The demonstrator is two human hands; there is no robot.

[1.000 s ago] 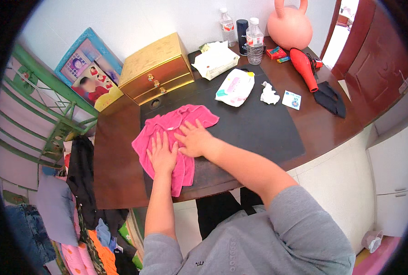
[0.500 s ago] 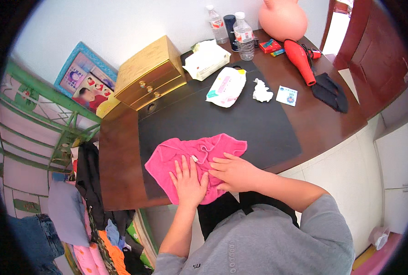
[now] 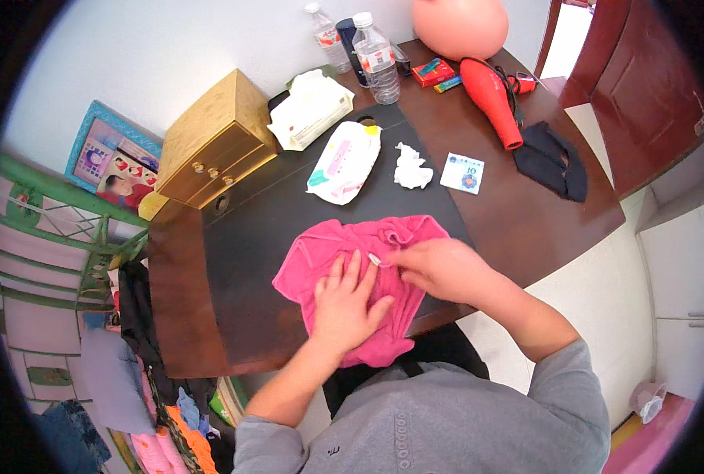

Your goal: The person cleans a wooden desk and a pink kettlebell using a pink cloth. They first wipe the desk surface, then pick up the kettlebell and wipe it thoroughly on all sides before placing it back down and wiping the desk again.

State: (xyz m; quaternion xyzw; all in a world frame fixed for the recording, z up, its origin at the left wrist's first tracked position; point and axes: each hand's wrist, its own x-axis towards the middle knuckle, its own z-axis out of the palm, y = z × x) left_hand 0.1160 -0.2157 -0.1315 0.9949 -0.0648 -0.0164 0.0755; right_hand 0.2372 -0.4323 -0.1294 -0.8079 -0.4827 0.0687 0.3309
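A rumpled pink towel [image 3: 316, 246] lies on the dark desk mat along the near side of the desk, its lower end reaching the edge in front of me. My left hand [image 3: 346, 306] rests flat on its middle, palm down with the fingers stretched out. Just to the right, my right hand [image 3: 443, 270] is closed in a pinch on the towel's upper right part. A small white tag [image 3: 374, 258] shows between the two hands, close to the right fingertips. Those fingertips are partly hidden in the folds.
Beyond the towel lie a wipes pack [image 3: 346, 164], crumpled tissue [image 3: 412, 167] and a small printed card [image 3: 462, 174]. A gold drawer box [image 3: 218, 138], tissue pack [image 3: 312, 110] and plastic bottles [image 3: 378, 63] stand behind. At right are a red hair dryer [image 3: 490, 101] and black cloth [image 3: 553, 162].
My right hand has gone from lying spread on the towel to pinching it near the tag. The towel's upper right part is bunched differently. The whole view has shifted somewhat.
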